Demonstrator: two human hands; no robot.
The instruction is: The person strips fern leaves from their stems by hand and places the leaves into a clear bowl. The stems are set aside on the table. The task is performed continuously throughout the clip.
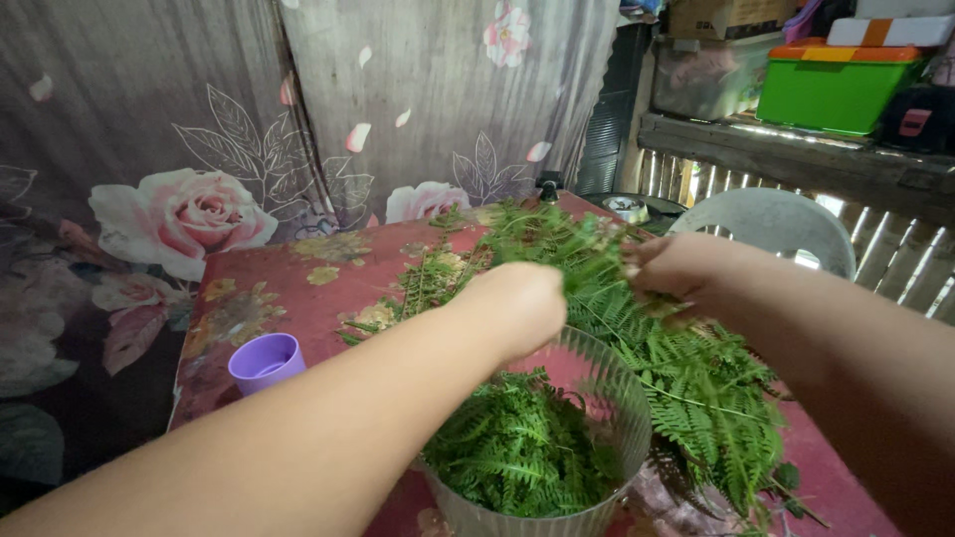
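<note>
1. Purple cup stands on the red flowered table, well left of the work.
2. Left hand hovers over the ribbed bowl of picked greens, fingers clenched on a fern frond.
3. Right hand pinches the same frond; stripping seems in hand.
4. Loose fern pile lies just right of the bowl; a clean pull is needed.
</note>
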